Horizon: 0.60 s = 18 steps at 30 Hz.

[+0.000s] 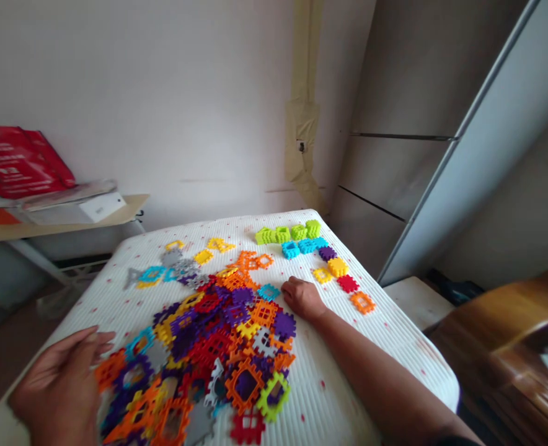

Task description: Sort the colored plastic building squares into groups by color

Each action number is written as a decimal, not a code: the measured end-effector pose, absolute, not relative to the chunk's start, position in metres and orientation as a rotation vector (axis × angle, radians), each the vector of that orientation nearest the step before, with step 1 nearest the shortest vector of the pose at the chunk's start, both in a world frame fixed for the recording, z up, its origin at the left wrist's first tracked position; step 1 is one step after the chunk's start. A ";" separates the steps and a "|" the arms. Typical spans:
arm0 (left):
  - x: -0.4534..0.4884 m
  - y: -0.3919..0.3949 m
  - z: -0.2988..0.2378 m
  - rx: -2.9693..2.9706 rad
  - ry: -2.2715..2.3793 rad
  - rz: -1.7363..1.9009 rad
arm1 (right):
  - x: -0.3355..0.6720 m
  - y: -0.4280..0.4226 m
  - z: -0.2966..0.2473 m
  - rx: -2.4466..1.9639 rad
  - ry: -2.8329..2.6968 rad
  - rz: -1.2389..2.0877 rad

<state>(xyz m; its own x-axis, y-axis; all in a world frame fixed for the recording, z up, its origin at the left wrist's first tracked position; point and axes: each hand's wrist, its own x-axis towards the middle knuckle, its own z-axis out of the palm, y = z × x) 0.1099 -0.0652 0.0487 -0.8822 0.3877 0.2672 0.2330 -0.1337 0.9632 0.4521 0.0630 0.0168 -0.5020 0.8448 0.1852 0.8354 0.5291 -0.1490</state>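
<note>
A heap of flat, notched plastic interlocking tiles (209, 334) in red, purple, orange, yellow, grey and other colours is spread over the white quilted table cover. On its left side is my left hand (62, 384), its fingers loosely stretched beside an orange tile (110, 370); no tile shows in it. My right hand (303, 298) rests at the heap's right edge with its fingers curled in. A light-blue tile (268, 292) lies just left of those fingertips. Whatever the right fingers may hold is hidden.
Sorted stacks stand at the far right: green tiles (282, 234), light-blue tiles (290, 249), purple (327, 253), yellow (338, 267), red (348, 284) and orange (362, 302). Loose grey tiles (172, 257) lie far left. A side table (137, 207) holds red bags (23, 164). A cabinet (395, 167) stands right.
</note>
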 end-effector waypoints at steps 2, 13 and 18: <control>0.109 -0.065 0.052 0.675 1.923 2.222 | 0.452 0.063 0.017 -1.424 -2.534 0.071; 0.094 -0.068 0.043 0.718 1.941 2.198 | 0.454 0.064 0.018 -1.389 -2.515 0.194; 0.095 -0.067 0.043 0.718 1.972 2.167 | 0.456 0.067 0.015 -1.352 -2.493 0.243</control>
<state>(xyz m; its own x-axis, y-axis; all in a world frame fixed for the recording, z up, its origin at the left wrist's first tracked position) 0.0950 -0.0673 0.0430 -0.8794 0.3994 0.2590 0.2202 -0.1412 0.9652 0.4563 0.0672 0.0146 -0.5156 0.8387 0.1753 0.7890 0.5445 -0.2847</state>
